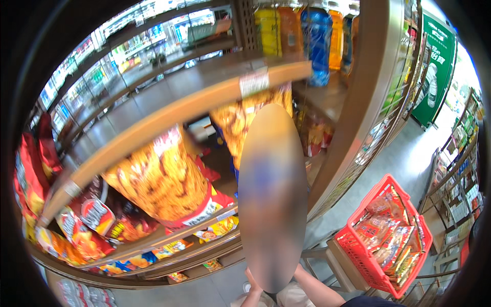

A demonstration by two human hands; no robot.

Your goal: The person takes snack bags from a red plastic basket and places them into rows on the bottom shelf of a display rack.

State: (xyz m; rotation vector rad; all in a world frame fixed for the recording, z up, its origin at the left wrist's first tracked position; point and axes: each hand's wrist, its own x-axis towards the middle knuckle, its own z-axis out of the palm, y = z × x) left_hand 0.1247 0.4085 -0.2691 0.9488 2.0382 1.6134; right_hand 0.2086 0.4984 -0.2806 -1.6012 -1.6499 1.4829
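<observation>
A blurred oval patch covers the middle of the view and hides most of both hands. At its lower left edge a part of my left hand (252,279) shows; at its lower right edge the wrist of my right hand (300,271) shows. What either hand holds cannot be told. Beyond them, on a wooden shelf, stands a large snack bag (168,176) printed with golden fried pieces. Another bag with a similar print (230,122) is partly behind the blurred patch. Smaller chip bags (82,234) lie at the left, under the upper shelf board (184,105).
A red plastic basket (355,249) full of packaged snacks rests on a brown stool-like support (341,264) at right. Bottles of coloured liquid (316,46) stand on the upper shelf. A shelf post (356,92) rises right of centre. Wrapped bottles (82,293) are at the lower left.
</observation>
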